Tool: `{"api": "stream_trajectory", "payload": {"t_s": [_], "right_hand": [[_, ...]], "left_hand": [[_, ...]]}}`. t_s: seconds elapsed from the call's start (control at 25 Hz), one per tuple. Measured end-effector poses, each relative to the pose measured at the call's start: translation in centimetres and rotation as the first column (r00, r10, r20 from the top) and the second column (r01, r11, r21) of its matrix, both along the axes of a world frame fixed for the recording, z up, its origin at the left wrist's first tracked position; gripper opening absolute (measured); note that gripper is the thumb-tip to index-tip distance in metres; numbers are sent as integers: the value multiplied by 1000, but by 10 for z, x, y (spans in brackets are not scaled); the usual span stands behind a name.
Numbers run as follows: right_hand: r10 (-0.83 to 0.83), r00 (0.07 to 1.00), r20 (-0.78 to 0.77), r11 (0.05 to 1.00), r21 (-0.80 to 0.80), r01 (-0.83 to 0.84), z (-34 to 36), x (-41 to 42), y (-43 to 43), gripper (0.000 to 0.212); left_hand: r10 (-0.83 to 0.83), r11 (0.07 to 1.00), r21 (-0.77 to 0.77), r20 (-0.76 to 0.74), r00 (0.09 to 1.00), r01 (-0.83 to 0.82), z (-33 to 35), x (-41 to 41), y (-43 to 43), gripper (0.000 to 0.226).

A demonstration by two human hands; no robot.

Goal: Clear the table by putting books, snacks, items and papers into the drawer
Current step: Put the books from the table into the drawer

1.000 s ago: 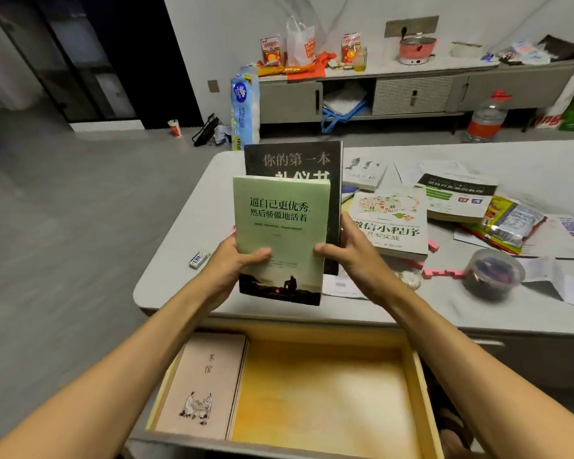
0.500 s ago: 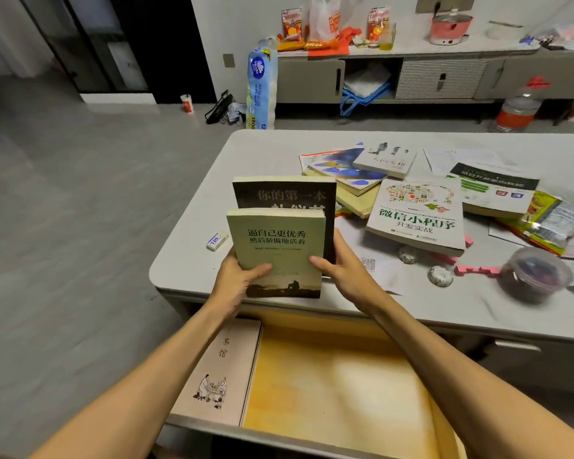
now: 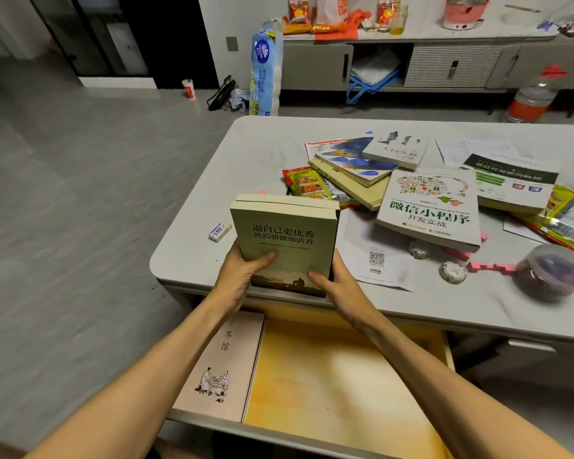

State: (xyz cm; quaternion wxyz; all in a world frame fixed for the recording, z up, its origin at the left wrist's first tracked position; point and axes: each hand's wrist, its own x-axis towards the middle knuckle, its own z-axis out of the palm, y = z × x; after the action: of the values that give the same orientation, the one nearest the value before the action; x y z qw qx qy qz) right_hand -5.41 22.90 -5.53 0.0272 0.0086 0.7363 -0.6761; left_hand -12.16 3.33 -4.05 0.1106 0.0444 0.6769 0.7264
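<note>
I hold two stacked books over the table's front edge: a pale green book (image 3: pixel 284 235) on top, with a second book (image 3: pixel 289 201) behind it showing only its top edge. My left hand (image 3: pixel 237 279) grips the lower left side, my right hand (image 3: pixel 337 286) the lower right. Below them the wooden drawer (image 3: pixel 345 385) stands open, with a beige book (image 3: pixel 224 366) lying flat at its left. More books (image 3: pixel 431 207), snack packets (image 3: pixel 307 185) and papers (image 3: pixel 375 260) lie on the grey table (image 3: pixel 269 144).
A small eraser (image 3: pixel 219 230) lies near the table's left edge. A round lidded plastic tub (image 3: pixel 552 271), pink blocks (image 3: pixel 491 267) and two small round sweets (image 3: pixel 453 272) sit at the right. A low cabinet (image 3: pixel 315 66) and a tissue pack (image 3: pixel 264 69) stand beyond on the floor.
Both hands have lowered the two books toward the table edge and tilted them flatter. The dark book behind has slid down behind the green one.
</note>
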Motion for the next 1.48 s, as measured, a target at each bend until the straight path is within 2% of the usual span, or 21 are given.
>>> {"api": "stream_trajectory", "payload": {"t_s": [0.16,0.24,0.44,0.52,0.6,0.68,0.76,0.84,0.88,1.0,1.12,1.24,1.4,1.48], "right_hand": [[7,1000,25,1000,-24,-7,0,0,-4,37],[28,999,28,999,-36,-27,3,0,-7,36],[83,996,40,996,-33,-82,17,20,-20,38],[107,992,65,994,-39,-105,33,27,-27,45],[106,987,124,987,-136,-89,51,37,-38,41],[137,963,231,959,-276,-70,56,53,-54,32],[215,891,399,913,-406,-38,45,76,-68,26],[274,788,551,881,-473,24,29,98,-77,26],[285,753,593,867,-495,61,21,104,-80,27],[270,674,687,819,-532,214,-14,104,-88,35],[241,605,759,766,-532,362,-55,82,-99,38],[209,616,759,785,-506,357,-81,62,-113,39],[155,720,677,893,-407,191,-112,48,-146,35],[134,756,640,927,-350,133,-128,47,-160,34]], "left_hand": [[-9,999,51,21,1000,8,3,1,2,76],[-19,997,79,33,999,17,7,2,4,76],[3,999,35,83,997,-6,32,27,-15,44],[-22,998,63,149,989,13,49,43,-33,36],[-46,996,90,261,964,23,63,59,-51,30],[-31,999,5,385,922,31,70,75,-73,25],[-85,972,-150,499,863,182,67,90,-98,24],[-134,869,-317,590,796,381,53,100,-123,33],[-114,825,-387,598,794,411,43,101,-132,33],[44,787,-535,546,837,307,1,90,-155,38],[139,787,-565,551,823,246,-30,75,-161,57],[162,785,-569,569,806,243,-50,66,-154,53],[167,748,-610,556,814,263,-70,56,-145,54],[181,692,-670,523,833,270,-79,51,-145,60]]}}
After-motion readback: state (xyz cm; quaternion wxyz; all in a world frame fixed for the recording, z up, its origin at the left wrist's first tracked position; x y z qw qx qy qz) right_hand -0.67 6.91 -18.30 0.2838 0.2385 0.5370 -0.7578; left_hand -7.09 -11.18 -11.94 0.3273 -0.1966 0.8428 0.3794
